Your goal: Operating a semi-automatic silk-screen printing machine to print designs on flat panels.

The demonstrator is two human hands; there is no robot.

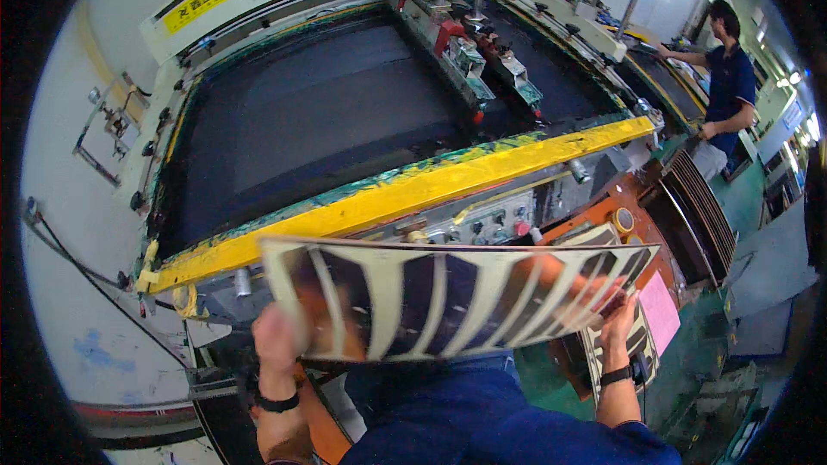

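With fingers curled round its two short ends, the left hand [277, 337] and right hand [617, 314] hold the sheet [448, 301] flat in the air between them, probably so its glossy striped face is not creased or touched. It hangs before the yellow bar [388, 198] of the press [301, 112], over a control panel [491, 222].

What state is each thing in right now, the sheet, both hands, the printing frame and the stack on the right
Printed sheet: lifted off any surface, nearly level, blurred.
Left hand: gripping the sheet's left edge.
Right hand: gripping the sheet's right end.
Screen frame: tilted, near yellow edge raised.
Stack of sheets: lying flat under the right hand.
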